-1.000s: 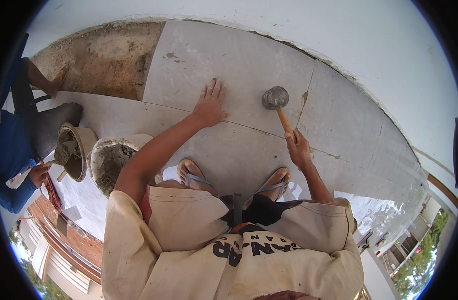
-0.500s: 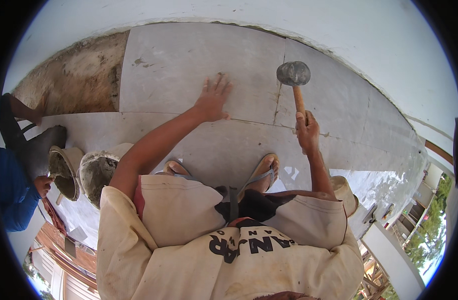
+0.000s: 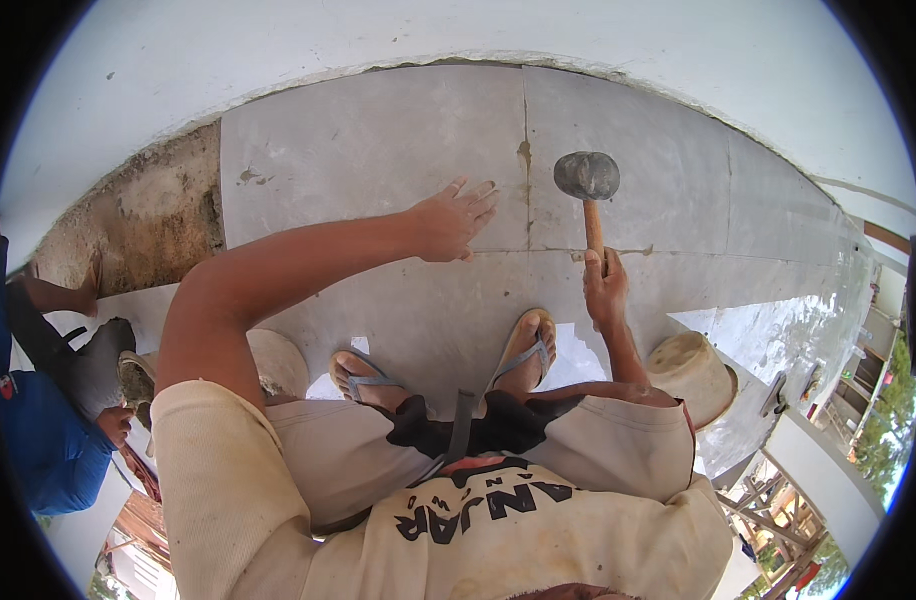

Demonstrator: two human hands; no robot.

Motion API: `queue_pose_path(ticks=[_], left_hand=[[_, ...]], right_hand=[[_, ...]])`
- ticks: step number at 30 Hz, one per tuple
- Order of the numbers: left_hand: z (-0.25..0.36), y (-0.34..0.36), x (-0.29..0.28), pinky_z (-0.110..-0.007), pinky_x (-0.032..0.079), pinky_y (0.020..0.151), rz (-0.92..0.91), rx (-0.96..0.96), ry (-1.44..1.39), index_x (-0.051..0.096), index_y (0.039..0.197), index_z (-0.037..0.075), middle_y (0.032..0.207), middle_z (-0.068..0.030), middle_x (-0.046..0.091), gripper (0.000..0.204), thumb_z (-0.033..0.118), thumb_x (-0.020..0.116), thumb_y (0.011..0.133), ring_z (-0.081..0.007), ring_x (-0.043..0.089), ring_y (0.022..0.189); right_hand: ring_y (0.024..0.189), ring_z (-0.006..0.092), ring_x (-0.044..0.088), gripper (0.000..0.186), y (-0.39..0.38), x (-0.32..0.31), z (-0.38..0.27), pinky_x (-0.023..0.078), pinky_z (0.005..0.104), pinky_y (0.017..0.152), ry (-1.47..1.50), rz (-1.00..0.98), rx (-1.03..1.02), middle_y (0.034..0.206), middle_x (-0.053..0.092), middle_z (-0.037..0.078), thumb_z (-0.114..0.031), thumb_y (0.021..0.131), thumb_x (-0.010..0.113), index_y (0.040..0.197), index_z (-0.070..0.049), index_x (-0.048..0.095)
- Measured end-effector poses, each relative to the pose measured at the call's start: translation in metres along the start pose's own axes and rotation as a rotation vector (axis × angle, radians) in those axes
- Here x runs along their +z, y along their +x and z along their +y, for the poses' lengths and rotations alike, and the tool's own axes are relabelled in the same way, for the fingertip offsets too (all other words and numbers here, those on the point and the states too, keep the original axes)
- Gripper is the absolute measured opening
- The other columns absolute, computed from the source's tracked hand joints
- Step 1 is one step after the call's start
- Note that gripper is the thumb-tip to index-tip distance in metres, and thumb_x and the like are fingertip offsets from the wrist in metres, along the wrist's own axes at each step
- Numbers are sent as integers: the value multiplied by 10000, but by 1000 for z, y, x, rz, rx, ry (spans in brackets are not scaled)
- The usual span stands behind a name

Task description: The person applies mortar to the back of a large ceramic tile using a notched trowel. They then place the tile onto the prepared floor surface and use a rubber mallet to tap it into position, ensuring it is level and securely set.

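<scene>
My left hand (image 3: 456,222) is open, fingers spread, over the right part of a large grey floor tile (image 3: 348,150). Whether its palm rests on the surface or hovers cannot be told. In my right hand (image 3: 606,285) is the wooden handle of a rubber mallet (image 3: 586,177), gripped near its lower end. The black mallet head appears over the neighbouring grey tile (image 3: 668,160), just right of the joint (image 3: 526,155) between the two. A mortar smear marks that joint.
Left of the tiles lies a bare, rough brown strip (image 3: 163,220). A white wall (image 3: 458,30) runs along the far side. Buckets (image 3: 690,372) stand on both sides of my legs. A co-worker in blue (image 3: 53,440) sits at the left. Dark tools (image 3: 775,395) lie at the right.
My left hand has shifted right, closer to the joint. The mallet has moved further right of the joint, still in my right hand. The view has swung, hiding more of the left buckets.
</scene>
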State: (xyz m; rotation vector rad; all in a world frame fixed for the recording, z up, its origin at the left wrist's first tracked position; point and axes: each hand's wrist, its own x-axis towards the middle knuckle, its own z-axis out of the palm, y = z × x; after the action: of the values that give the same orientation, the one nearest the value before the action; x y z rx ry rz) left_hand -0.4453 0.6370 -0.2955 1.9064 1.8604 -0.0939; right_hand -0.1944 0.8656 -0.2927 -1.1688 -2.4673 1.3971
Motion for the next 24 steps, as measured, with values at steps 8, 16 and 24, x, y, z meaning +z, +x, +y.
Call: queue_pose_path(ticks=[8, 16, 24], left_hand=[[68, 80, 63, -557, 103, 1266, 171, 71, 3, 316, 1575, -15, 1685, -188, 197, 820, 508, 541, 986, -317, 137, 1574], [68, 79, 69, -547, 111, 1267, 180, 52, 19, 315, 1570, -23, 1691, -188, 172, 812, 486, 552, 983, -305, 147, 1573], [70, 76, 76, -568, 95, 1264, 203, 43, 28, 298, 1576, -24, 1693, -183, 168, 809, 472, 548, 988, -305, 124, 1580]], right_hand=[[820, 503, 654, 370, -11, 6, 36, 484, 565, 710, -356, 17, 94, 834, 674, 266, -382, 1040, 542, 1124, -24, 582], [818, 528, 648, 396, -18, 4, 38, 479, 592, 699, -277, 80, 20, 836, 673, 290, -412, 1034, 540, 1107, -25, 578], [848, 520, 653, 423, -6, 8, 39, 491, 580, 726, -290, 8, 42, 859, 678, 288, -427, 1026, 553, 1082, -11, 606]])
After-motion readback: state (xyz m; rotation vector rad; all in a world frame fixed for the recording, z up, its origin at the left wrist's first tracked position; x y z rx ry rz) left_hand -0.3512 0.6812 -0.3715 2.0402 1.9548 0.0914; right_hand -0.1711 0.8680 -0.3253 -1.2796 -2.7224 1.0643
